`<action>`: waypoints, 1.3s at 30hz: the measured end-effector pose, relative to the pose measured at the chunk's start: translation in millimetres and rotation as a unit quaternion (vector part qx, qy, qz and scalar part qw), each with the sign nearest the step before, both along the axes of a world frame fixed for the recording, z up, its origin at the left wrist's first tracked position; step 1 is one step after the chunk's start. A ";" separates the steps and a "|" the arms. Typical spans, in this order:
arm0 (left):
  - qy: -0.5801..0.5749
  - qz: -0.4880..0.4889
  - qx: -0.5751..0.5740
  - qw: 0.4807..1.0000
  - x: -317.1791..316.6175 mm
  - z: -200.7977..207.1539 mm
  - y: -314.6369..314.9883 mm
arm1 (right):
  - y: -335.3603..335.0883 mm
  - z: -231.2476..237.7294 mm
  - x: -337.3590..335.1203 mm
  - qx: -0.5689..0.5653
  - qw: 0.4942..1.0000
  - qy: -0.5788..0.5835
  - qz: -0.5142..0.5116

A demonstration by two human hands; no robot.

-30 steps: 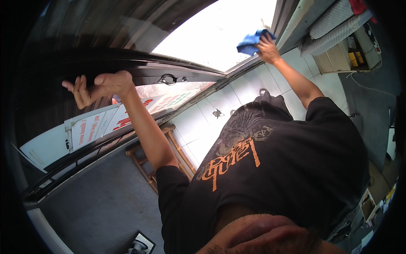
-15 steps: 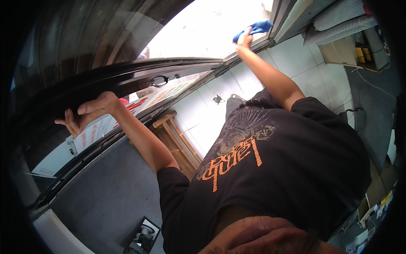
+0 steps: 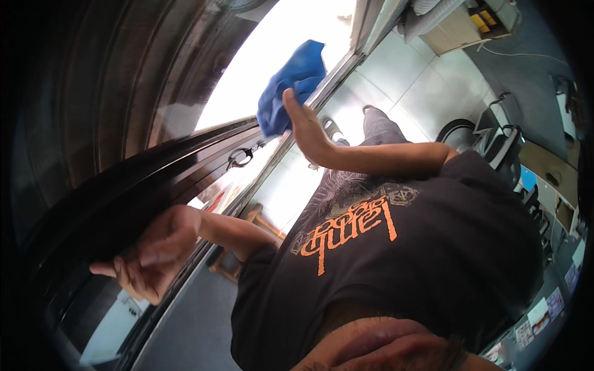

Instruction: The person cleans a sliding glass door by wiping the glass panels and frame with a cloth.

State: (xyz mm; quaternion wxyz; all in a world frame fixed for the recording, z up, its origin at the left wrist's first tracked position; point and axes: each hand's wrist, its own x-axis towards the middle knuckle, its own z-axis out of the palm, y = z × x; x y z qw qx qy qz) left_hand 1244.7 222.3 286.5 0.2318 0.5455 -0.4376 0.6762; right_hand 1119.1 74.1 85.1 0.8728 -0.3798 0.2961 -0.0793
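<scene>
A blue cloth point(image 3: 300, 68) lies spread against the glass door or window point(image 3: 238, 68), in front of its bright part. My right hand point(image 3: 304, 127) holds the cloth there, thumb raised and the other fingers mostly hidden behind it. Below it on the dark frame is a metal handle or lock point(image 3: 240, 157). At the left my left hand point(image 3: 162, 250) is by the dark frame, fingers stretched and apart, with nothing in it. Whether it touches the frame I cannot tell.
Ridged dark panels show beyond the glass at the upper left. Pale floor tiles point(image 3: 402, 77) lie at my feet. A wooden stool point(image 3: 258, 216) stands near my left arm. At the right are a light wooden cabinet point(image 3: 455, 28), dark chair-like furniture point(image 3: 498, 133) and papers point(image 3: 533, 318).
My right hand has come left and nearer along the glass with the cloth, which is now spread wider. My left hand sits lower in view. The whole view has shifted.
</scene>
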 end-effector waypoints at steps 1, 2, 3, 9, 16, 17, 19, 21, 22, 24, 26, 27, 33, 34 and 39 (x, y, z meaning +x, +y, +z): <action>-0.003 -0.033 -0.009 0.999 1.1 -3.5 0.3 | -5.3 7.1 0.8 -0.054 0.994 -0.022 -0.094; 0.000 -0.040 -0.016 0.999 1.3 -8.8 -0.7 | -10.6 24.0 2.8 -0.123 0.968 -0.113 -0.190; 0.013 -0.117 -0.033 0.992 0.3 -16.3 -2.2 | -14.1 14.3 4.6 -0.209 0.945 -0.154 -0.200; 0.035 -0.110 -0.062 0.991 -7.3 -74.8 -11.5 | -99.4 56.9 77.3 -0.758 0.581 -0.217 -0.203; 0.023 -0.040 -0.025 0.999 -3.4 -87.1 -12.1 | -169.0 -17.4 113.0 -0.638 0.674 -0.265 -0.263; 0.040 -0.023 -0.029 0.999 -10.2 -85.1 -13.3 | -174.3 -39.2 118.0 -0.662 0.631 -0.267 -0.302; 0.042 -0.022 0.023 0.999 -8.0 -85.1 -12.4 | -190.1 -88.3 117.3 -0.593 0.673 -0.215 -0.386; 0.047 -0.024 0.030 0.998 -11.2 -84.1 -12.2 | -191.3 -145.3 113.1 -0.371 0.815 -0.130 -0.426; 0.052 -0.028 0.038 0.998 -13.7 -80.7 -17.2 | -194.0 -177.4 106.7 -0.315 0.844 -0.038 -0.432; 0.052 -0.035 0.048 0.997 -12.9 -83.2 -16.8 | -186.2 -232.8 110.1 -0.233 0.851 0.126 -0.454; 0.049 -0.026 0.064 0.996 -13.8 -80.5 -22.1 | -176.0 -264.6 104.6 -0.133 0.862 0.240 -0.427; 0.051 -0.030 0.064 0.996 -13.3 -82.2 -22.2 | -171.1 -274.6 102.0 -0.133 0.859 0.243 -0.430; 0.006 -0.123 0.059 0.991 -8.2 -82.5 -19.6 | -103.5 -163.2 93.0 -0.155 0.891 0.188 -0.384; 0.008 -0.133 0.064 0.989 -7.1 -83.6 -17.4 | -94.5 -118.7 85.5 -0.187 0.896 0.124 -0.384; 0.030 -0.127 0.059 0.990 -6.5 -84.6 -13.1 | -143.8 -4.5 84.6 -0.486 0.766 -0.163 -0.388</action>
